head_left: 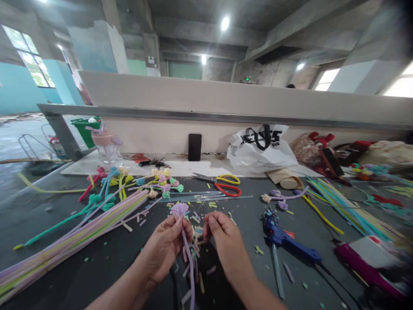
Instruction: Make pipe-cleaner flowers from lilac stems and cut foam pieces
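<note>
My left hand (166,247) pinches a lilac pipe-cleaner flower (179,209) just under its fluffy head; the lilac stem (190,262) hangs down between my wrists. My right hand (222,241) is close beside it with fingers curled and tips pinched together; whether it holds a small piece I cannot tell. Under both hands lie several short cut pipe-cleaner bits (196,249) on the dark table (106,262).
A bundle of pastel pipe cleaners (74,237) lies left, finished flowers (155,183) behind. Scissors (226,185) sit at centre back, a blue glue gun (284,239) to the right, more pipe cleaners (342,202) far right. A white plastic bag (258,150), phone (194,147) and bottle (108,148) stand along the wall.
</note>
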{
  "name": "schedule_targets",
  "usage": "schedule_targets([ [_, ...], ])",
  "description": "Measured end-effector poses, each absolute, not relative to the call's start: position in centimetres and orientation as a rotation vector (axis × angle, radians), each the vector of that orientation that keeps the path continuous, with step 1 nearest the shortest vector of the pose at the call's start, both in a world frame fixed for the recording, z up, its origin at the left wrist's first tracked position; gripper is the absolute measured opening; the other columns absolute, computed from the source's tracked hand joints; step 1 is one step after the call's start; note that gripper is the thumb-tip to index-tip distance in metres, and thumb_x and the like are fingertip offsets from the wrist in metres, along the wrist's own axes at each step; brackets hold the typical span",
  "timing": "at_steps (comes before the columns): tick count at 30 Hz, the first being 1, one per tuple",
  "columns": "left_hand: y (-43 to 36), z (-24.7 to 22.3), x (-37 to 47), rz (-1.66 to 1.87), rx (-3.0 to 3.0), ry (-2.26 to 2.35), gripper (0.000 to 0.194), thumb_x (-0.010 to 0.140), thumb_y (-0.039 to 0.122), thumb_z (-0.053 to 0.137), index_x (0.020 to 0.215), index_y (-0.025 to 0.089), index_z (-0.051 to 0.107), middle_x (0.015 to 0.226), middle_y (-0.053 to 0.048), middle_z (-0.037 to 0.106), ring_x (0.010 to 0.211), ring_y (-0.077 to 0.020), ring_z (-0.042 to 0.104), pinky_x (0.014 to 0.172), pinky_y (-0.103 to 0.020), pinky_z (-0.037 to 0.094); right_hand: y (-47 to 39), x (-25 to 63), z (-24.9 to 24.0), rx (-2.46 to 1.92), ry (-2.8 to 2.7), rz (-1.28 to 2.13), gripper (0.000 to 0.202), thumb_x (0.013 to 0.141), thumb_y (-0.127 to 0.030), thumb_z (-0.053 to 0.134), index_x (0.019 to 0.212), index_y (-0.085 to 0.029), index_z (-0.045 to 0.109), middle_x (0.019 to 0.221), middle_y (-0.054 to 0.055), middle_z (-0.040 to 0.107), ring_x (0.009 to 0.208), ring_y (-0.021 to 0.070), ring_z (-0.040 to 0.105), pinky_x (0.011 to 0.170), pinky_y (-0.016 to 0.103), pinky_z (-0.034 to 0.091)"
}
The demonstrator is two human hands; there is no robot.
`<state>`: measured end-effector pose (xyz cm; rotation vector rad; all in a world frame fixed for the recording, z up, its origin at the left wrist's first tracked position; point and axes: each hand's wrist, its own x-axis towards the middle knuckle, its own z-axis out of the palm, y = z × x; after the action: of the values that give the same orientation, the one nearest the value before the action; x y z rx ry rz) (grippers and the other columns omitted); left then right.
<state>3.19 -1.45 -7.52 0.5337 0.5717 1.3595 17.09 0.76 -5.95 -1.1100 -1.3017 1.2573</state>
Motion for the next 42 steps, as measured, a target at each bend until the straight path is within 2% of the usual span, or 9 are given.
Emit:
schedule_targets([
  [4, -1.8, -7.8, 3.4, 1.229, 0.569, 0.495, 0.015, 0.081, 0.026, 0.056, 0.073, 0.014, 0.057, 0.057, 0.001, 0.051, 0.049, -0.0081, 0.048, 0.052, -0.022, 0.038, 0.6, 17.3, -5.9, -1.18, -1.359, 1.186, 0.029, 0.082, -0.041, 0.044, 0.062, -0.02, 0.046, 0.047, -0.006, 0.043, 0.044, 0.01, 0.038, 0.043, 0.021, 0.03],
  [8, -2.0, -8.4, 3.8, 1.234, 0.591, 0.588, 0.013, 0.077, 0.024, 0.062, 0.071, 0.013, 0.057, 0.057, 0.001, 0.053, 0.047, -0.0066, 0.047, 0.049, -0.02, 0.036, 0.3, 16.8, -6.5, -1.166, -1.391, 1.189, 0.039, 0.081, -0.048, 0.045, 0.054, -0.02, 0.041, 0.044, -0.007, 0.037, 0.041, 0.0094, 0.034, 0.042, 0.022, 0.028],
  [10, -1.9, -8.6, 3.9, 1.258, 0.603, 0.664, 0.014, 0.076, 0.024, 0.063, 0.071, 0.013, 0.057, 0.056, 0.002, 0.053, 0.047, -0.0059, 0.046, 0.048, -0.018, 0.036, 0.4, 16.6, -6.8, -1.142, -1.344, 1.201, 0.036, 0.077, -0.049, 0.051, 0.056, -0.019, 0.047, 0.047, -0.005, 0.044, 0.044, 0.0102, 0.039, 0.044, 0.022, 0.032],
  [15, -1.8, -8.4, 4.0, 1.314, 0.718, 0.78, 0.02, 0.078, 0.028, 0.06, 0.066, 0.013, 0.055, 0.056, 0.002, 0.052, 0.048, -0.0061, 0.045, 0.05, -0.018, 0.037, 0.3, 16.2, -7.0, -1.036, -1.144, 1.436, 0.026, 0.067, -0.037, 0.066, 0.085, -0.018, 0.065, 0.076, 0.003, 0.065, 0.071, 0.0178, 0.058, 0.066, 0.029, 0.045],
  [24, -2.0, -8.6, 4.3, 1.276, 0.802, 0.899, 0.025, 0.073, 0.034, 0.065, 0.06, 0.014, 0.055, 0.051, 0.003, 0.054, 0.047, -0.0066, 0.044, 0.049, -0.018, 0.035, -0.3, 15.8, -6.7, -0.909, -1.012, 1.721, 0.024, 0.064, -0.034, 0.072, 0.079, -0.015, 0.071, 0.054, -0.003, 0.057, 0.045, 0.0082, 0.046, 0.047, 0.02, 0.037],
  [30, -2.1, -7.9, 4.6, 1.332, 0.858, 0.933, 0.026, 0.069, 0.034, 0.068, 0.058, 0.014, 0.055, 0.051, 0.003, 0.053, 0.047, -0.0073, 0.045, 0.048, -0.019, 0.036, 0.0, 15.7, -7.3, -0.857, -0.985, 1.747, 0.028, 0.064, -0.035, 0.072, 0.081, -0.014, 0.069, 0.059, -0.001, 0.059, 0.048, 0.0089, 0.047, 0.048, 0.021, 0.039],
  [33, -2.1, -7.7, 4.4, 1.354, 0.905, 0.971, 0.026, 0.071, 0.035, 0.065, 0.059, 0.014, 0.055, 0.049, 0.003, 0.054, 0.047, -0.0084, 0.047, 0.051, -0.02, 0.037, 0.4, 15.9, -7.5, -0.939, -1.064, 1.586, 0.029, 0.064, -0.033, 0.07, 0.086, -0.015, 0.065, 0.067, 0.0, 0.06, 0.054, 0.0114, 0.051, 0.053, 0.024, 0.042],
  [38, -2.1, -8.0, 4.1, 1.333, 0.91, 0.987, 0.025, 0.076, 0.034, 0.061, 0.062, 0.015, 0.054, 0.045, 0.003, 0.054, 0.044, -0.0076, 0.046, 0.05, -0.019, 0.036, 0.2, 17.1, -6.9, -1.012, -1.473, 0.807, 0.013, 0.071, -0.018, 0.062, 0.084, -0.021, 0.062, 0.084, 0.003, 0.06, 0.081, 0.0171, 0.055, 0.075, 0.028, 0.043],
  [42, -2.1, -8.2, 4.1, 1.312, 0.874, 0.93, 0.024, 0.073, 0.034, 0.064, 0.065, 0.015, 0.054, 0.047, 0.004, 0.053, 0.042, -0.0069, 0.046, 0.047, -0.018, 0.036, -0.2, 17.5, -6.3, -0.861, -1.771, 0.619, 0.016, 0.077, -0.016, 0.056, 0.088, -0.024, 0.064, 0.088, 0.004, 0.061, 0.086, 0.0179, 0.056, 0.077, 0.029, 0.043],
])
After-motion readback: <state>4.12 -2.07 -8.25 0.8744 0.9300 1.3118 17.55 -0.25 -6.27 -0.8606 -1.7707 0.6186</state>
